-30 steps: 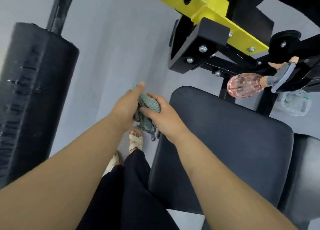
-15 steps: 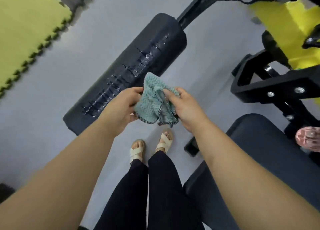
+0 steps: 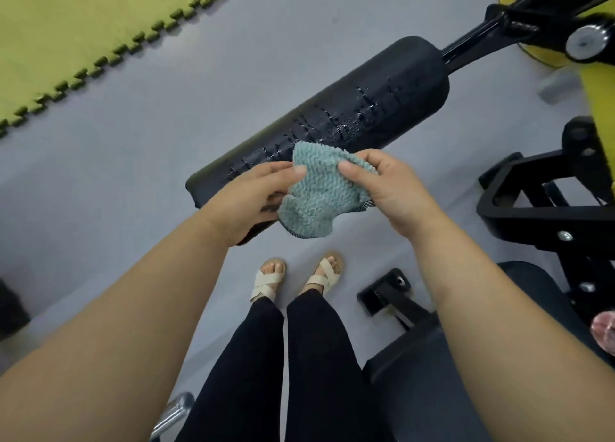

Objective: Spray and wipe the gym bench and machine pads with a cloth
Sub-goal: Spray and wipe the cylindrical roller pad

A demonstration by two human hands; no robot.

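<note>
Left hand (image 3: pixel 253 197) and right hand (image 3: pixel 389 189) each pinch teal cloth (image 3: pixel 316 192); wet roller pad (image 3: pixel 332 122) at 12 o'clock.

Your cloth (image 3: pixel 316 192) is a fluffy teal thing, bunched up and hanging between your left hand (image 3: pixel 253 199) and right hand (image 3: pixel 389 192), each pinching an upper edge. Just behind it the black roller pad (image 3: pixel 366 109) runs diagonally, its top beaded with wet droplets. The dark seat pad (image 3: pixel 416 391) sits lower right, and a pink spray bottle (image 3: pixel 604 330) barely peeks in at the edge.
</note>
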